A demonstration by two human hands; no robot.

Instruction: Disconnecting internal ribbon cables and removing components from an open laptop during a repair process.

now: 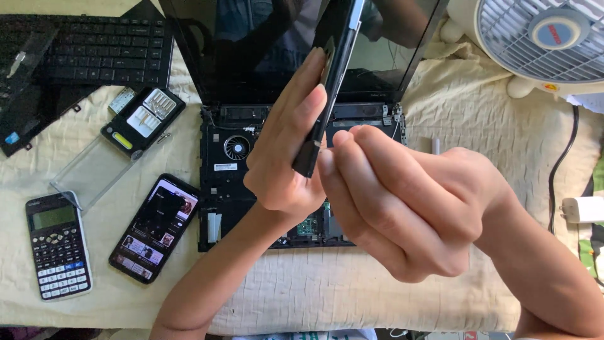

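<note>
My left hand (286, 151) grips a thin black panel (336, 56) held on edge, tilted up over an opened laptop (229, 160). My right hand (402, 201) has its fingers curled, fingertips pinching at the panel's lower corner. The laptop's base lies bare, with its round fan (237, 147) and circuit boards showing, and its dark screen stands behind. My hands hide most of the base's middle and right side.
A removed black keyboard (100, 47) lies at the back left. A screwdriver-bit case (143, 119) with a clear lid, a calculator (58, 245) and a smartphone (155, 226) lie on the cream cloth at left. A white fan (547, 38) and a white charger (582, 209) are at right.
</note>
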